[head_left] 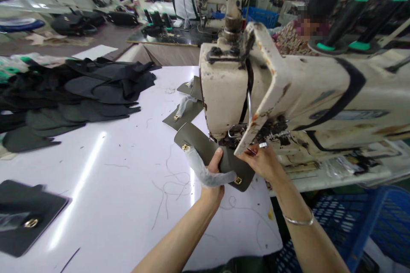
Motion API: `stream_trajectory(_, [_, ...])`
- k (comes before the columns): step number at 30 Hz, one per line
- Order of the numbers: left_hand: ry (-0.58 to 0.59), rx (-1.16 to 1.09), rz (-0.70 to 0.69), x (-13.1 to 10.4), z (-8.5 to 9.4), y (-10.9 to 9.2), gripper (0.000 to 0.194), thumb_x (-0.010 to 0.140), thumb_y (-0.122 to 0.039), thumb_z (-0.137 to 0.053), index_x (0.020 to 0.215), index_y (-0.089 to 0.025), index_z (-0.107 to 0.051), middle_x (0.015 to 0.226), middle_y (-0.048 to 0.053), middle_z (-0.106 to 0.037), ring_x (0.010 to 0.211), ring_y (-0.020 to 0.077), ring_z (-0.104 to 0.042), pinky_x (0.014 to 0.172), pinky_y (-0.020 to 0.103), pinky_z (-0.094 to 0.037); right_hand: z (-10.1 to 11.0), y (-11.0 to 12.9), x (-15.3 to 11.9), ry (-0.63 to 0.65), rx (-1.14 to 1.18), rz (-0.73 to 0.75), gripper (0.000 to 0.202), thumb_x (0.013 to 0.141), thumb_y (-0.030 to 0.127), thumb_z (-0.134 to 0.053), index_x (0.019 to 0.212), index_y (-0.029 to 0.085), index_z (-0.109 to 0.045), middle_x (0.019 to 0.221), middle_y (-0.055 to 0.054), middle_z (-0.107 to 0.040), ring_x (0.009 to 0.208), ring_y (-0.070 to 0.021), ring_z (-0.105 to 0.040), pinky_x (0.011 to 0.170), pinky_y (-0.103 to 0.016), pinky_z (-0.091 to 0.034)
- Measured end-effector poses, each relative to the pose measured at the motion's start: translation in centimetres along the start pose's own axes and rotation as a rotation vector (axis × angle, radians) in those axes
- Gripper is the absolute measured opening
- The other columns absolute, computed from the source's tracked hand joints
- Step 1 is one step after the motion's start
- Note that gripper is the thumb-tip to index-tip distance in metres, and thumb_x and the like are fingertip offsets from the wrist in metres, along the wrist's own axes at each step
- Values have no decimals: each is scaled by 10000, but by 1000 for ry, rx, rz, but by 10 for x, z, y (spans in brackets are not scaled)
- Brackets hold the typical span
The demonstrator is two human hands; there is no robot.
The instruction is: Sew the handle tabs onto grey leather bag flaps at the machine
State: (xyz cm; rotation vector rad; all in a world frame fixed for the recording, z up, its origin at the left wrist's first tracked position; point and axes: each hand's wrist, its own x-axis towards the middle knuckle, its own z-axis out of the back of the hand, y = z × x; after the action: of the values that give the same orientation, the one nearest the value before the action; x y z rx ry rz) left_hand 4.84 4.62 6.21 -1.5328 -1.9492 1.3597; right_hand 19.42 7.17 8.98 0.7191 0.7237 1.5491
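Holding a dark olive panel (228,163) at the needle end of a cream sewing machine (229,89), two bare hands work at the right of a white surface (128,196), seen from the head view. The left hand (214,179) grips the panel's near edge, thumb flat on top, fingers closed beneath. The right hand (264,162), wearing a ring, has its fingers bent at the panel's right end; the machine partly hides them, so whether they pinch it cannot be told. Across the panel arches a handle (200,168) in whitish wrapping, with a gold fitting at each end. Just beyond, similar olive pieces (185,113) lie beside the machine. Far left is a spread of dark cut pieces (96,89); near left, another dark panel (35,209) with a gold fitting. Loose threads (167,185) curl on the surface. A blue basket (355,226) stands near right, below the machine.
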Motion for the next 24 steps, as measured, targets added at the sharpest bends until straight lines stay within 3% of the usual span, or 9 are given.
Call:
stream_trajectory(11, [-39, 27, -6, 1, -4, 4, 395, 780, -298, -800, 1138, -232, -648, 1209, 60, -733, 1188, 274, -680, 999, 367, -586, 2, 1, 2, -70, -162, -1, 352, 801, 441, -740, 559, 200, -655, 583, -28, -651, 489, -134, -509, 521, -279, -299])
stream_trajectory(18, [-12, 19, 18, 4, -7, -2, 518, 764, -278, -803, 1251, -232, -632, 1293, 75, -698, 1093, 251, -716, 952, 351, -599, -1, 0, 0, -96, -187, 18, 354, 817, 431, -733, 568, 186, -675, 538, -20, -622, 483, -130, -482, 520, -279, -271])
stream_trajectory(24, [-59, 52, 11, 9, -7, -1, 466, 716, -308, -819, 1143, -182, -683, 1182, 91, -741, 1016, 256, -727, 921, 368, -593, -1, 1, -1, -91, -166, 16, 361, 816, 390, -720, 537, 177, -634, 530, -11, -604, 487, -115, -470, 518, -267, -263])
